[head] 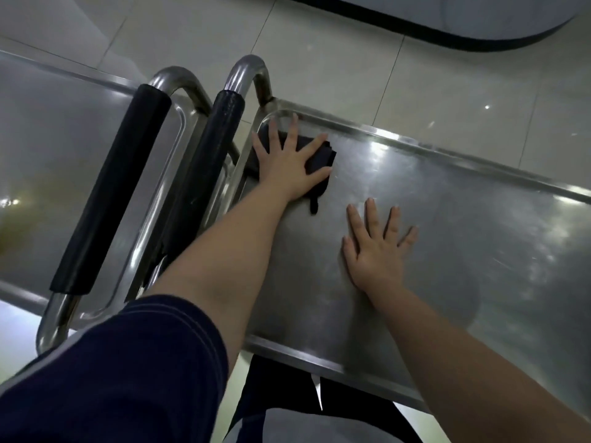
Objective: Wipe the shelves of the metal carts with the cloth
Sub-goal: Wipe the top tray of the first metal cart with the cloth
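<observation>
Floor (351, 52) of pale glossy tiles across top of view, w/ a curved white shape (479, 20) edged in dark at top right.

Right cart's top shelf (463, 238): wide flat steel tray w/ raised rim, seen from above, streaky and smeared, catching light reflections.

Left cart's shelf (64, 148): same kind, dimmer, running off the left edge.

Btwn the two shelves, left cart's handle (112, 193) and right cart's handle (204, 161): bent steel tube, each w/ a black foam grip, nearly parallel and close together.

Navy sleeve (128, 378) w/ thin stripes at bottom left. Bare forearm (230, 251) reaching out of it to the far left corner of the right shelf.

Right hand (375, 251) palm down on bare steel near the middle of that shelf, fingers straight and fanned, holding nothing, apart from the cloth.

Left hand (287, 164) palm down, fingers straight and spread, pressing flat on dark folded cloth (319, 161), not curled round it.

Cloth on the right shelf, in the corner nearest the handles, edges sticking out past the hand on the R and near sides.
</observation>
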Action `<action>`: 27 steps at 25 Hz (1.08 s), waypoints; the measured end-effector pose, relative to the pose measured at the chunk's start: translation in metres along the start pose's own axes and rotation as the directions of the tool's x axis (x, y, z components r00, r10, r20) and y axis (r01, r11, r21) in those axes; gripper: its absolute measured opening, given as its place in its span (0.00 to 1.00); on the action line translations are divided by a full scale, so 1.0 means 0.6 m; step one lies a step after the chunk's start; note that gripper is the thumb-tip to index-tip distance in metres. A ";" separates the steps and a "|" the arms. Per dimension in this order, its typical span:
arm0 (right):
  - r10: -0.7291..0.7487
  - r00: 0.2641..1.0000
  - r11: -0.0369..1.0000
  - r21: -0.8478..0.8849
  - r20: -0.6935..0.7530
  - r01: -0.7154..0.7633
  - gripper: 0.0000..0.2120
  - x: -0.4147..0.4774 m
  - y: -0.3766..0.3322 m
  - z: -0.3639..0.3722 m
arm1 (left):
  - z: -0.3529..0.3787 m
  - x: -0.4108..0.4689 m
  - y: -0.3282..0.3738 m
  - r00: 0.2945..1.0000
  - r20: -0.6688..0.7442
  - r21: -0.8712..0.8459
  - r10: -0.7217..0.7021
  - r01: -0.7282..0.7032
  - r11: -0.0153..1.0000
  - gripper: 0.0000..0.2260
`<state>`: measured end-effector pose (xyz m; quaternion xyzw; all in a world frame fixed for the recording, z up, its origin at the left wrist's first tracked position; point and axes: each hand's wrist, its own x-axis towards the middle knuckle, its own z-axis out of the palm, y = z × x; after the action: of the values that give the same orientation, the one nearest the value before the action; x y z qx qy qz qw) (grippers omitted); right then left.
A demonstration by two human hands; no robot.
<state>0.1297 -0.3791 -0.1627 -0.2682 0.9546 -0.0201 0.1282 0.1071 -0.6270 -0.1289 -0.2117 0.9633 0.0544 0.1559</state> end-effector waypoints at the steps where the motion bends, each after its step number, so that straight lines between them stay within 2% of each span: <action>1: 0.005 1.000 1.000 0.001 0.008 -0.005 0.28 0.002 0.001 0.000 | 0.002 -0.002 -0.003 1.000 -0.011 0.002 0.014 -0.014 1.000 0.33; 3: 0.009 1.000 1.000 0.011 0.024 -0.010 0.28 -0.001 0.002 -0.001 | 0.035 -0.077 -0.013 0.999 -0.036 -0.026 0.039 -0.040 0.999 0.32; 5: 0.005 0.999 1.000 0.009 0.034 -0.006 0.29 -0.004 0.001 -0.006 | 0.090 -0.217 -0.019 0.997 -0.063 -0.057 0.035 -0.039 0.998 0.32; 8: -0.003 0.998 1.000 0.012 0.064 0.002 0.29 -0.005 0.000 -0.009 | 0.159 -0.413 -0.034 0.999 -0.015 -0.038 0.047 -0.047 0.998 0.32; 10: -0.001 0.998 1.000 0.006 0.067 0.000 0.29 -0.005 0.000 -0.009 | 0.168 -0.439 -0.042 0.999 0.007 -0.035 0.044 -0.043 0.998 0.32; 12: -0.007 0.998 1.000 -0.002 0.060 0.007 0.29 -0.005 -0.002 -0.008 | 0.145 -0.370 -0.035 0.998 -0.052 -0.043 0.023 -0.025 0.999 0.32; 14: -0.015 0.998 1.000 -0.011 0.059 0.016 0.29 -0.004 -0.001 -0.007 | 0.103 -0.235 -0.018 0.995 -0.102 -0.073 -0.007 0.000 0.997 0.32; 18: 0.002 0.998 1.000 -0.019 0.067 -0.001 0.29 -0.001 -0.001 -0.003 | 0.013 0.021 -0.002 0.995 -0.089 -0.046 -0.033 0.029 0.999 0.33; 22: -0.031 0.994 0.999 -0.012 0.100 0.033 0.28 0.003 0.012 -0.017 | 0.004 0.057 0.006 0.996 -0.083 -0.003 -0.033 0.033 0.999 0.32; 24: 0.081 0.993 0.997 -0.001 0.081 -0.081 0.28 -0.007 0.056 -0.024 | 0.007 0.051 0.006 0.994 -0.101 -0.013 -0.035 0.034 0.999 0.32; 27: 0.363 0.926 0.930 0.022 0.104 -0.367 0.29 -0.047 0.141 -0.027 | 0.006 0.055 0.003 0.994 -0.099 -0.013 -0.042 0.041 0.999 0.32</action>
<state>0.1057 -0.2928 -0.1496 -0.0840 0.9797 -0.0025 0.1820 0.0788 -0.6376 -0.1431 -0.2351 0.9649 0.0459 0.1078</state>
